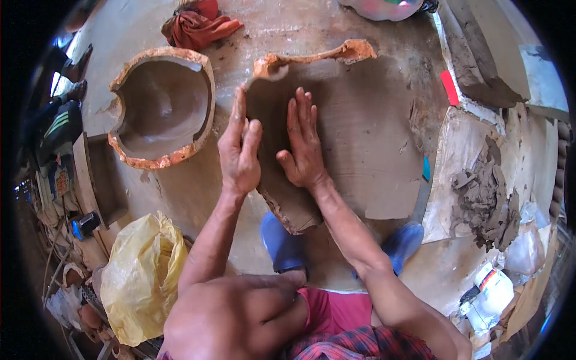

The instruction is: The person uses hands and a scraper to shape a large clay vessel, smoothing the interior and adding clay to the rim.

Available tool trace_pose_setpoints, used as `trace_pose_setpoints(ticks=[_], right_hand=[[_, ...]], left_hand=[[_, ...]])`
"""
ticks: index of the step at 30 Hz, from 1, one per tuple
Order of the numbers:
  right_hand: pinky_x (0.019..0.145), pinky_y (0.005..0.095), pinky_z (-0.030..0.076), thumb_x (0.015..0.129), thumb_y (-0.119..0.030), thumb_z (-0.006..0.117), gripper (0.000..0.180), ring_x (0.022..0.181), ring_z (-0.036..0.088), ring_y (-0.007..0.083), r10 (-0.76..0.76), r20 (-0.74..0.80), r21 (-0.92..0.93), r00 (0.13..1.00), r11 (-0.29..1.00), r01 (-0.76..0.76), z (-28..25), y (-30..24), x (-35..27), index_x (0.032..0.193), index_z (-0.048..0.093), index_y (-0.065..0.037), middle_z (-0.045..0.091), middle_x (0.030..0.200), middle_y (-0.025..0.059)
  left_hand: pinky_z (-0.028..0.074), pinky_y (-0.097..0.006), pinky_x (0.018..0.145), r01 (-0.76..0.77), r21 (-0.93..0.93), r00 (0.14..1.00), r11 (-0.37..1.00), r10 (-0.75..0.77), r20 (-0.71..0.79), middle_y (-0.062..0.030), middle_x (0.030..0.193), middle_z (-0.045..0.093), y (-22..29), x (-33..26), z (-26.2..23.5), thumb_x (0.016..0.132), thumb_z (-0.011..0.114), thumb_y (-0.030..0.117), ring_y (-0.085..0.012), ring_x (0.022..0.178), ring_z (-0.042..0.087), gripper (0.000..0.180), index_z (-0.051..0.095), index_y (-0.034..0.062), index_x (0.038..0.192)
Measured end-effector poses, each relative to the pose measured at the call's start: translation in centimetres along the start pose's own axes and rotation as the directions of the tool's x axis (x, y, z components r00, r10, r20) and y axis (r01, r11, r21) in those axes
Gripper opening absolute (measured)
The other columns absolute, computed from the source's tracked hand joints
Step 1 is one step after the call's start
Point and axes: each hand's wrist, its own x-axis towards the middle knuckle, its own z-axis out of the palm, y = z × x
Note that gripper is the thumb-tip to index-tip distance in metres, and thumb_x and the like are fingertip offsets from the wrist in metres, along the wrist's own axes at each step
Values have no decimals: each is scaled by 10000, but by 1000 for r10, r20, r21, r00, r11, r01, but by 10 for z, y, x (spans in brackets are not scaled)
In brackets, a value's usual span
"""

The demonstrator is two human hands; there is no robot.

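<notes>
A broad slab of grey-brown wet clay (372, 150) lies in front of me, its left part sagging into a hollow. Beyond it the orange rim of a fired-clay mould (318, 58) shows; the slab hides most of that mould. My left hand (241, 157) stands on edge against the slab's left side, fingers stretched out. Flat on the hollow part of the clay rests my right hand (305, 150), its fingers straight and its thumb apart. Neither hand grips anything. To the left sits a second round mould (120, 155) with an orange rim, lined with smooth dark clay and notched on its left side.
A red cloth (201, 25) lies at the far side. Clay scraps (487, 198) are heaped on a pale sheet at right. Near left is a crumpled yellow plastic bag (144, 276). A white bottle (489, 294) stands at lower right. My blue boots (281, 240) are below the slab.
</notes>
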Motion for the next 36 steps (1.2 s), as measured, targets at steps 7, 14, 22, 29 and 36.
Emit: trace_pose_setpoints(ticks=[7,14,22,29,36], right_hand=[[1301,605,22,1033,-788,272,1020,1643,20,465,-83,-195,94,977,990,103,-6,-7,34,1726,81,-65,19,1786,241],[1298,624,34,1068,-711,307,987,1637,29,484,-137,-267,105,954,980,170,1,-6,50,1710,65,-2,53,1773,277],[1311,572,114,1093,-674,268,925,1629,116,482,-118,-276,115,954,981,154,14,11,67,1690,179,27,147,1755,289],[1232,546,317,1093,-678,236,863,1490,432,445,-250,-483,-76,839,967,244,35,40,102,1580,450,3,481,1583,255],[1198,501,376,1037,-802,167,1046,1420,505,348,-129,-686,14,716,982,191,26,22,115,1515,483,72,553,1527,206]], left_hand=[[276,-365,1269,89,132,995,987,-81,-63,-217,1697,386,2,0,-1,1066,576,113,-277,1588,335,628,360,-42,1635],[342,-407,1251,-9,315,996,949,36,-81,-234,1654,445,1,4,-5,1036,628,121,-317,1549,418,609,441,-43,1592],[364,-419,1237,-78,424,990,902,119,-71,-273,1646,436,-7,7,-5,1014,658,115,-360,1538,432,564,523,-52,1535],[421,-424,1196,-90,451,990,888,128,-53,-278,1642,440,-5,10,4,994,673,122,-372,1518,460,565,549,-45,1519],[410,-412,1193,-36,326,995,945,65,-80,-259,1637,463,-15,12,-5,1075,581,203,-349,1504,482,544,507,-29,1561]])
